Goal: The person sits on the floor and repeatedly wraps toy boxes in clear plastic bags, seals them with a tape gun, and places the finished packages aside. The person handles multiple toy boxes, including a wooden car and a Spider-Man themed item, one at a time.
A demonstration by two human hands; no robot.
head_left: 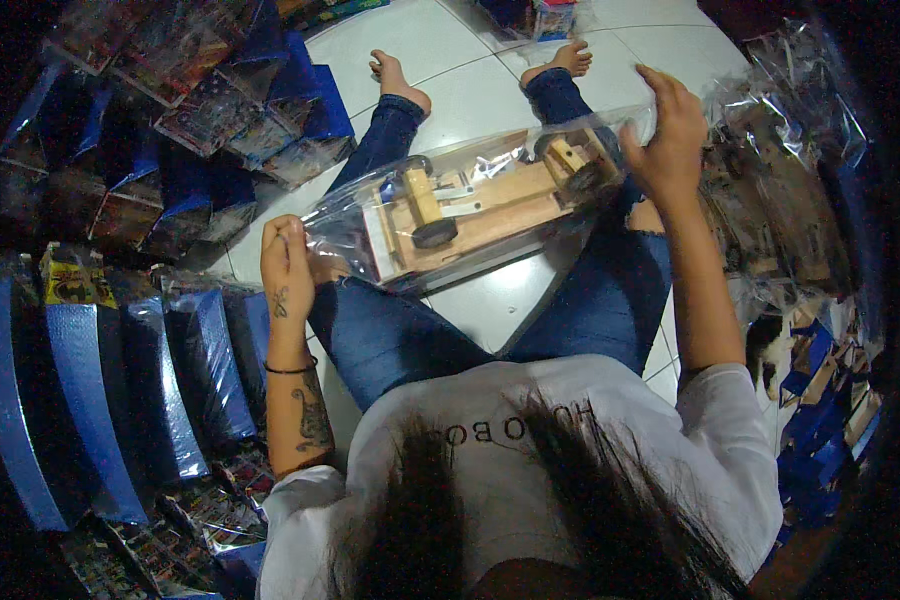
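A wooden toy truck (505,205) with dark wheels lies underside up across my legs, inside a clear plastic bag (338,232). My left hand (288,262) is closed on the gathered plastic at the bag's left end. At the other end, my right hand (667,135) has its fingers stretched out and the thumb apart. It is beside the bag's right edge; whether the palm touches the plastic is hard to tell.
Blue-sided pieces (85,385) stand in rows at my left, with more plastic-wrapped items (195,90) stacked beyond. Bagged wooden toys (775,190) are piled at my right, above loose blue and wooden pieces (820,390). White floor tiles (470,75) lie between my feet.
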